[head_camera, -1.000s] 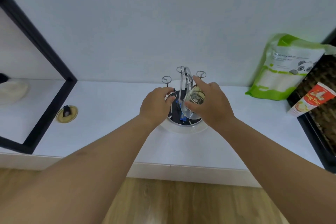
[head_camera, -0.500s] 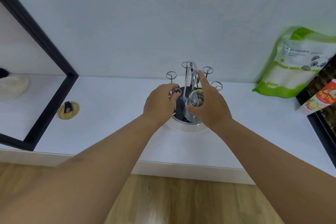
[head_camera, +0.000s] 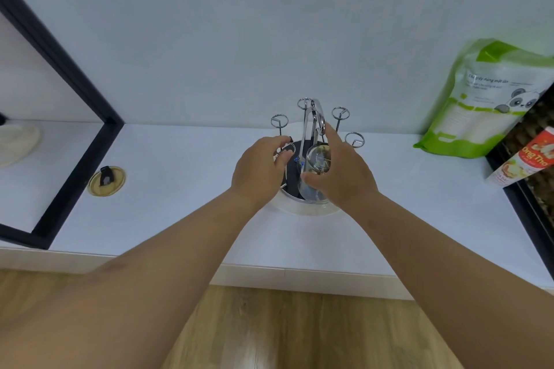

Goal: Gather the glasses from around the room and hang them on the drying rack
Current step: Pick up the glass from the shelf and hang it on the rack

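Note:
A chrome drying rack (head_camera: pixel 311 120) with ring-tipped prongs and a round white base (head_camera: pixel 302 209) stands on the white counter against the wall. My right hand (head_camera: pixel 341 172) grips a clear glass (head_camera: pixel 314 174), held upside down over the front of the rack, its rim close to the dark base plate. My left hand (head_camera: pixel 260 169) is at the rack's left side, its fingers curled round one of the ring-tipped prongs (head_camera: pixel 284 148). Part of the rack is hidden behind both hands.
A green and white pouch (head_camera: pixel 485 99) leans on the wall at the right, with a red and white packet (head_camera: pixel 527 159) beside it on a dark shelf. A round gold lid (head_camera: pixel 106 177) lies left of the rack. A black-framed opening (head_camera: pixel 75 141) borders the counter's left side.
The glass in my right hand has come lower onto the rack and sits more upright. My left hand stays on the prong. The camera has tilted up a little.

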